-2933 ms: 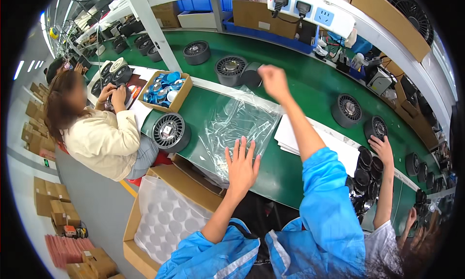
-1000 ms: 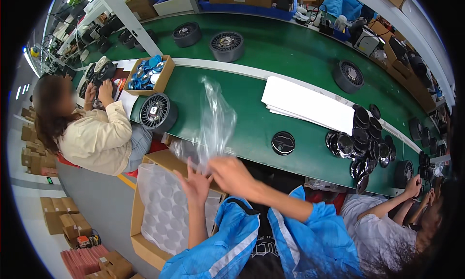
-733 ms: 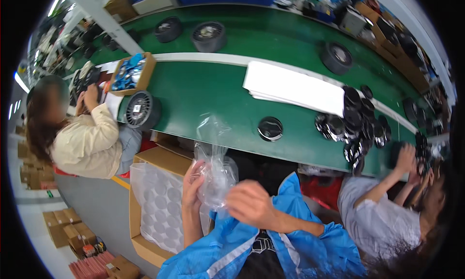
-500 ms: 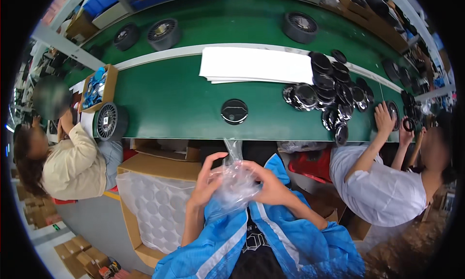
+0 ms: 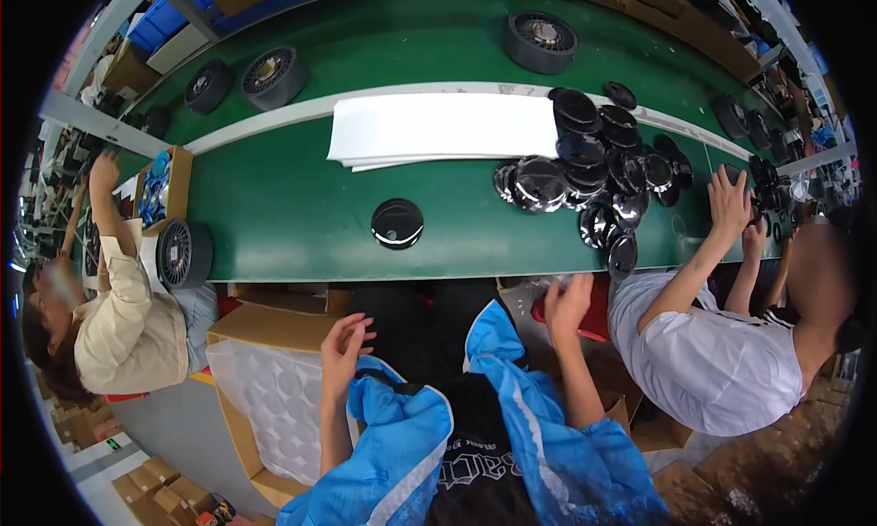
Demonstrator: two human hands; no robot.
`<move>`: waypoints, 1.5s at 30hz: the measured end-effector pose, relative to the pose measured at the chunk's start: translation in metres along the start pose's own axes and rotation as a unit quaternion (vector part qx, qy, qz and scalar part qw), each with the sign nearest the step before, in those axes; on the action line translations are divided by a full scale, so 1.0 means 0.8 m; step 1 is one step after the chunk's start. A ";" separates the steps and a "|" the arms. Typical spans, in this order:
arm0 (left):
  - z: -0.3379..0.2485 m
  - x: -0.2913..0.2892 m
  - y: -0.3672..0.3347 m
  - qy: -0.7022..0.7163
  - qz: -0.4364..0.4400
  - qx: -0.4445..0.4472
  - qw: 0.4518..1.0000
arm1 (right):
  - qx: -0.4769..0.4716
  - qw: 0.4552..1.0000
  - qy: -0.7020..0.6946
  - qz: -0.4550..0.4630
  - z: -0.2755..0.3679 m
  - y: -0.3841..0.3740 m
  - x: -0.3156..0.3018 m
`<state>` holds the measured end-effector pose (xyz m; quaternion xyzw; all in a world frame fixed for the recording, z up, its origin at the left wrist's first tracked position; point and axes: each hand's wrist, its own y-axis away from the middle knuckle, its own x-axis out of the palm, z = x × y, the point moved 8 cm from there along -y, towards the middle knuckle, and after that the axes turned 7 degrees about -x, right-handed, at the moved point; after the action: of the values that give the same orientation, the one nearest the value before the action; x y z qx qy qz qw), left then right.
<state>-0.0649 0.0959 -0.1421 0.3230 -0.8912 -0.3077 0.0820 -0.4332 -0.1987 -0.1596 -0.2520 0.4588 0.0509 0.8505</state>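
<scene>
My left hand hangs in front of the table's near edge, above the cardboard box. Its fingers are loosely bent and apart, with nothing in them. My right hand is out to the right, just below the table edge, fingers apart. Clear crumpled plastic shows beside its fingertips; whether they touch it I cannot tell. On the green table before me lies one glossy black round disc. A heap of similar black discs lies to the right, partly against a stack of white sheets.
An open cardboard box with round pieces under a translucent sheet stands at my left. Wheels rest on the table's far part; another wheel stands at the left. People sit on both sides, one in cream, one in white.
My hands have parted: the right has gone out to the right, the left slightly left. The clear plastic they held together is no longer between them. The view has shifted a little.
</scene>
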 end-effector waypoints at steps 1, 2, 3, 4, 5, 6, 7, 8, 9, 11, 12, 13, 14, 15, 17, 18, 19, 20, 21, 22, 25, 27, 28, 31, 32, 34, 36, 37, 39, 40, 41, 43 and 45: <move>-0.002 -0.002 0.001 0.002 0.004 0.008 1.000 | 0.021 0.999 -0.010 0.040 -0.025 -0.005 0.039; 0.001 0.003 -0.002 0.002 0.007 0.002 1.000 | -0.032 0.996 0.013 0.084 -0.058 -0.002 0.087; 0.003 0.006 -0.001 0.002 0.010 -0.001 1.000 | -0.084 0.988 0.038 0.126 -0.088 0.005 0.129; 0.010 -0.007 0.006 0.005 -0.009 -0.006 1.000 | -0.146 0.981 0.082 0.094 -0.083 0.005 0.158; 0.017 -0.017 0.010 0.011 -0.024 -0.003 1.000 | -0.091 0.993 -0.067 0.032 -0.090 -0.014 0.182; 0.040 -0.025 -0.002 0.012 -0.031 -0.010 0.999 | -0.098 0.994 -0.051 0.016 -0.096 -0.054 0.169; 0.052 -0.039 0.003 0.013 -0.048 -0.011 0.999 | -0.108 0.993 -0.050 0.003 -0.101 -0.090 0.174; 0.060 -0.050 0.008 0.035 -0.065 -0.025 0.997 | -0.118 0.992 -0.050 -0.011 -0.100 -0.122 0.180; 0.061 -0.055 0.010 0.053 -0.082 -0.047 0.994 | -0.121 0.991 -0.051 -0.020 -0.102 -0.138 0.184; 0.041 -0.039 -0.032 0.062 -0.081 0.003 0.995 | -0.133 0.989 -0.061 -0.034 -0.097 -0.180 0.210; 0.026 -0.026 -0.051 0.067 -0.087 0.040 0.993 | -0.142 0.987 -0.069 -0.040 -0.091 -0.206 0.226; 0.012 -0.014 -0.069 0.070 -0.093 0.076 0.990 | -0.151 0.985 -0.078 -0.045 -0.085 -0.228 0.243; -0.002 -0.001 -0.086 0.071 -0.099 0.109 0.986 | -0.157 0.983 -0.086 -0.048 -0.081 -0.247 0.259; -0.016 0.017 -0.101 0.070 -0.105 0.143 0.982 | -0.161 0.981 -0.095 -0.051 -0.075 -0.264 0.275; -0.042 0.055 -0.129 0.064 -0.112 0.203 0.971 | -0.162 0.979 -0.110 -0.055 -0.071 -0.283 0.302; -0.053 0.076 -0.142 0.059 -0.111 0.229 0.965 | -0.158 0.979 -0.114 -0.056 -0.073 -0.287 0.313; -0.062 0.098 -0.155 0.054 -0.106 0.255 0.960 | -0.152 0.980 -0.115 -0.057 -0.080 -0.286 0.322; -0.063 0.128 -0.157 0.049 -0.104 0.271 0.956 | -0.144 0.982 -0.116 -0.049 -0.088 -0.272 0.327; -0.064 0.159 -0.158 0.045 -0.099 0.286 0.952 | -0.135 0.983 -0.114 -0.041 -0.098 -0.255 0.329; -0.070 0.193 -0.158 0.040 -0.093 0.303 0.948 | -0.125 0.985 -0.112 -0.035 -0.104 -0.240 0.326; -0.091 0.309 -0.145 0.033 -0.065 0.355 0.932 | -0.094 0.990 -0.099 -0.023 -0.126 -0.194 0.304; -0.113 0.402 -0.126 0.035 -0.039 0.392 0.918 | -0.072 0.994 -0.084 -0.022 -0.140 -0.170 0.278; -0.123 0.454 -0.119 0.037 -0.028 0.411 0.910 | -0.063 0.995 -0.078 -0.021 -0.143 -0.159 0.264; -0.173 0.604 -0.072 0.048 -0.001 0.466 0.884 | -0.038 0.997 -0.061 -0.017 -0.145 -0.121 0.221; -0.201 0.647 -0.053 0.052 0.000 0.483 0.874 | -0.035 0.998 -0.060 -0.012 -0.138 -0.109 0.210; -0.274 0.726 -0.012 0.059 -0.003 0.518 0.854 | -0.030 0.998 -0.060 0.000 -0.120 -0.092 0.191; -0.293 0.747 0.011 0.066 0.006 0.551 0.832 | -0.017 0.998 -0.055 0.006 -0.123 -0.071 0.177; -0.419 0.837 0.055 0.070 0.005 0.569 0.820 | -0.013 0.998 -0.055 0.011 -0.120 -0.064 0.172; -0.332 0.759 0.024 0.076 -0.016 0.550 0.832 | -0.013 0.998 -0.059 0.023 -0.106 -0.054 0.169; -0.287 0.743 0.007 0.075 -0.023 0.531 0.844 | -0.003 0.998 -0.058 0.025 -0.111 -0.044 0.165; -0.243 0.723 -0.010 0.074 -0.033 0.512 0.855 | 0.006 0.998 -0.059 0.027 -0.115 -0.036 0.162; -0.160 0.672 -0.043 0.070 -0.056 0.474 0.876 | 0.020 0.997 -0.064 0.032 -0.118 -0.022 0.159; -0.091 0.591 -0.086 0.065 -0.086 0.438 0.893 | 0.027 0.996 -0.072 0.039 -0.115 -0.013 0.158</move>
<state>-0.3718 -0.2777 -0.1507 0.4211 -0.8970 0.1294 -0.0367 -0.4266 -0.2701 -0.2992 -0.2065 0.4071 0.0899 0.8852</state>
